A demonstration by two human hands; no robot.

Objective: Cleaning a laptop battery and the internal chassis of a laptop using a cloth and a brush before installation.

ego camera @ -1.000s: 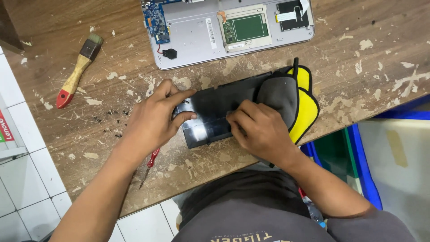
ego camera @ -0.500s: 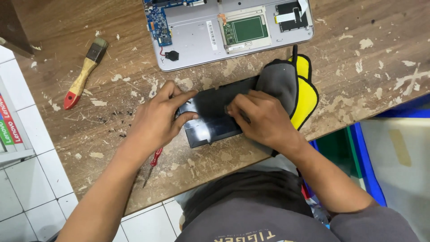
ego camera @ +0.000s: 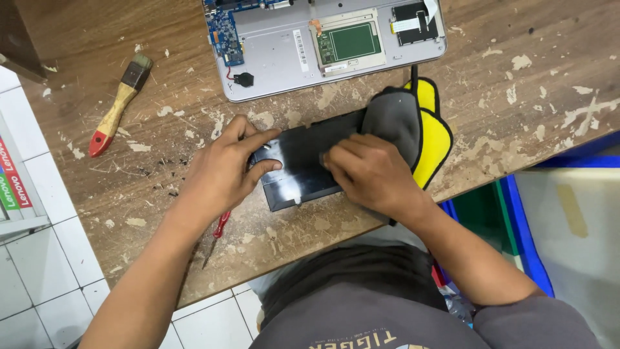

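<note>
A flat black battery pack (ego camera: 298, 169) lies on the worn wooden table (ego camera: 529, 97). My left hand (ego camera: 223, 171) grips its left end, fingers laid over the top. My right hand (ego camera: 368, 174) presses a grey and yellow cloth (ego camera: 416, 126) against the pack's right part; the cloth covers that end. An opened silver laptop base (ego camera: 278, 55) with a blue circuit board and a green panel lies just beyond, at the table's far side.
A paintbrush with a wooden handle and red tip (ego camera: 119, 106) lies at the left. A small red-handled screwdriver (ego camera: 216, 236) sits under my left forearm near the table's front edge. A blue bin (ego camera: 523, 232) stands on the floor at the right. White floor tiles lie below.
My right hand has slid left along the battery pack with the cloth. My left hand stays on the left end.
</note>
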